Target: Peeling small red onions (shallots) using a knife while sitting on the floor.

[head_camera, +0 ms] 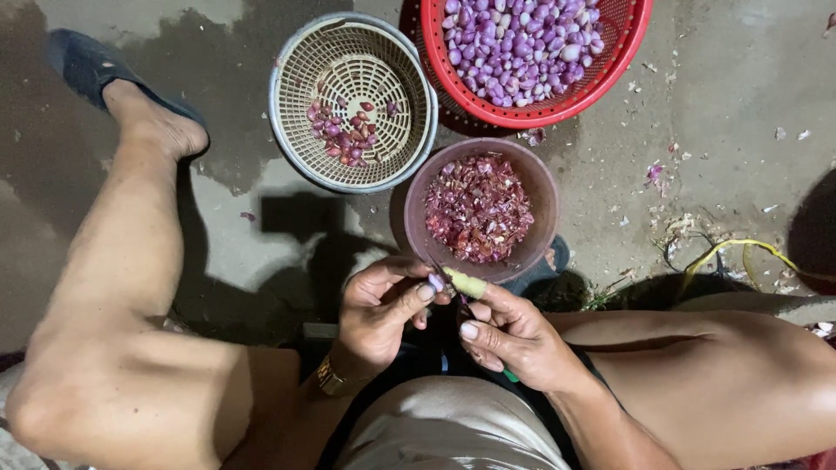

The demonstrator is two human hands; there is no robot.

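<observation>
Overhead, red basket holds peeled shallots; bowl holds skins.

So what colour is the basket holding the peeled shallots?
Red basket, seen clearly in the head view, top centre-right.

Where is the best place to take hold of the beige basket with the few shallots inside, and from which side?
Probably take the beige basket by its thick grey rim at the left edge, coming from above. That side faces bare floor, while the red basket and the brown bowl crowd its right side.

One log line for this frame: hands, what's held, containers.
left hand: pinches small shallot | right hand: holds knife on it | peels bowl ahead | beige basket few unpeeled | red basket peeled
</observation>
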